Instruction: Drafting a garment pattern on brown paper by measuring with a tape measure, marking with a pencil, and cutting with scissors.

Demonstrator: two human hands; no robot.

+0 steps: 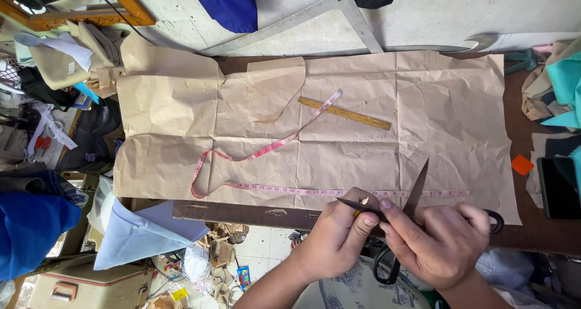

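We grip the scissors with our right hand, blades parted, while our left hand pinches a pencil against one blade (sharpening, we judge) at the brown paper's near edge; next, careful short strokes.

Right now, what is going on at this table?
A person holds open scissors in the right hand and a pencil in the left hand, blade against its tip, at the table's near edge. Brown paper covers the table, with a pink tape measure and a wooden ruler on it.
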